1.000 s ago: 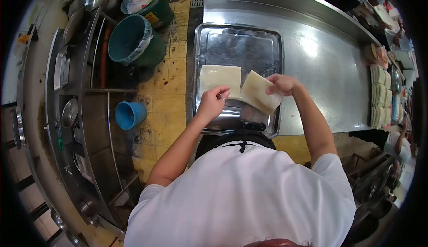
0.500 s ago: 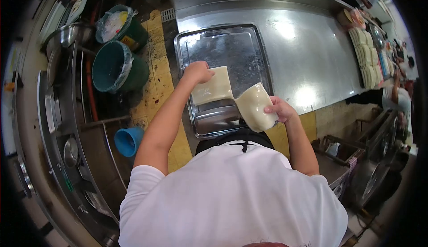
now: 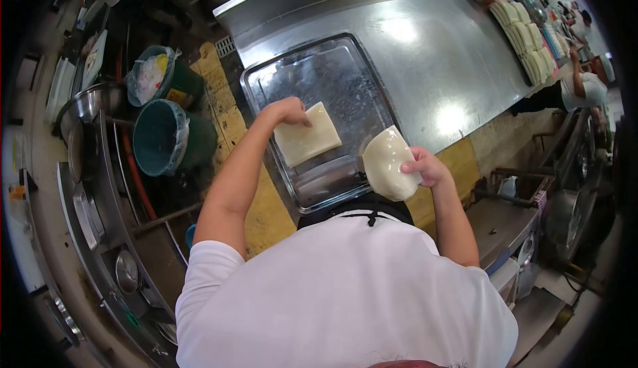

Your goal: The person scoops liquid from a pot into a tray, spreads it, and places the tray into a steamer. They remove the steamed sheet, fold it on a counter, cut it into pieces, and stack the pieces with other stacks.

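A flat, square piece of pale, glossy dough (image 3: 309,139) is over the metal tray (image 3: 345,69), seemingly lying in it. My left hand (image 3: 289,113) is closed on its upper left edge, a fingertip pressed on top. Off to the right, my right hand (image 3: 425,167) pinches a second piece of dough (image 3: 387,165), thumb on top and the other fingers mostly hidden behind. This piece hangs in a rounded, sagging shape above the tray's near right edge. A gap separates the two pieces. The tray's surface looks wet and shiny.
The steel counter (image 3: 438,62) extends right of the tray. Folded pale cloths (image 3: 525,42) are stacked at its far right end. Green bins (image 3: 156,139) with plastic liners stand on the left floor beside a metal bowl (image 3: 96,102). Another person (image 3: 581,89) is at the far right.
The dough pieces, joined by a narrow neck before, are now apart. The right piece has shifted slightly right with my right hand, and the left piece has turned. The camera view has also rotated.
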Demonstrator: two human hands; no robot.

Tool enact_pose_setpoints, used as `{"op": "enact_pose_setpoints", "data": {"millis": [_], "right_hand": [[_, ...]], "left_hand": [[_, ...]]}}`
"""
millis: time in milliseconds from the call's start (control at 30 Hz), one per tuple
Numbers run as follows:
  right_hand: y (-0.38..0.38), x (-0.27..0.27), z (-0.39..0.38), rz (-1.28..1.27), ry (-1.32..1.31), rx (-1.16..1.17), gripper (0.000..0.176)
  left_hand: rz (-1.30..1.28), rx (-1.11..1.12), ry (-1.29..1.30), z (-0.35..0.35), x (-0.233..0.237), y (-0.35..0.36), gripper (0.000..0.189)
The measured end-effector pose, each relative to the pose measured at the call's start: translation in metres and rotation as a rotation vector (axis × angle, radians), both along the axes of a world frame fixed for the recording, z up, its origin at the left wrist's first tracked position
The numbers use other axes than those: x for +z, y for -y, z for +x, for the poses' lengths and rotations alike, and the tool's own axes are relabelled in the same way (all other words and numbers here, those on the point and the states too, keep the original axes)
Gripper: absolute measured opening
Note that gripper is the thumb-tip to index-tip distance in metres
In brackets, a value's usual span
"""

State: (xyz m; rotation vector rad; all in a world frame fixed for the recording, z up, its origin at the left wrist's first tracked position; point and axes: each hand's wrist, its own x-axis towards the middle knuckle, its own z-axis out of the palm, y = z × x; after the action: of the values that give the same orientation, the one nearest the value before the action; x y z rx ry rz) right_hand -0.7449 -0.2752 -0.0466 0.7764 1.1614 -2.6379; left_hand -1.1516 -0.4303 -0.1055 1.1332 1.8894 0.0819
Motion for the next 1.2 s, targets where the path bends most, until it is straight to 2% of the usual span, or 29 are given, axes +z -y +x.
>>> {"op": "enact_pose_setpoints", "data": {"millis": [167, 267, 367, 467, 667, 767, 800, 1000, 1200], "right_hand": [[-0.001, -0.007, -0.005, -0.001, -0.002, 0.019, 0.047], [-0.001, -0.012, -0.011, 0.001, 0.014, 0.031, 0.047], [0.002, -0.013, -0.018, -0.012, 0.0, 0.029, 0.047], [0.004, -0.009, -0.021, -0.016, -0.002, 0.025, 0.048], [-0.001, -0.016, -0.013, -0.028, -0.025, 0.007, 0.048], [0.0, -0.013, -0.007, -0.037, -0.046, -0.011, 0.049], [0.0, -0.012, -0.004, -0.04, -0.055, -0.015, 0.049], [-0.004, -0.011, 0.019, -0.069, -0.127, -0.088, 0.051], [-0.031, -0.013, 0.057, -0.066, -0.174, -0.14, 0.053]], "left_hand": [[-0.047, 0.115, 0.015, 0.0, -0.007, -0.004, 0.049], [-0.25, 0.234, 0.21, 0.011, 0.027, -0.008, 0.053], [-0.286, 0.324, 0.462, 0.01, 0.019, -0.005, 0.047], [-0.18, 0.19, 0.39, 0.013, 0.014, -0.002, 0.031], [-0.069, 0.006, 0.196, 0.012, 0.005, 0.003, 0.03], [-0.051, 0.089, 0.36, 0.012, 0.007, 0.009, 0.028], [-0.062, 0.132, 0.397, 0.021, 0.028, 0.011, 0.028], [-0.026, 0.314, 0.565, 0.032, 0.025, 0.026, 0.025], [0.07, 0.504, 0.657, 0.083, 0.073, 0.011, 0.026]]}}
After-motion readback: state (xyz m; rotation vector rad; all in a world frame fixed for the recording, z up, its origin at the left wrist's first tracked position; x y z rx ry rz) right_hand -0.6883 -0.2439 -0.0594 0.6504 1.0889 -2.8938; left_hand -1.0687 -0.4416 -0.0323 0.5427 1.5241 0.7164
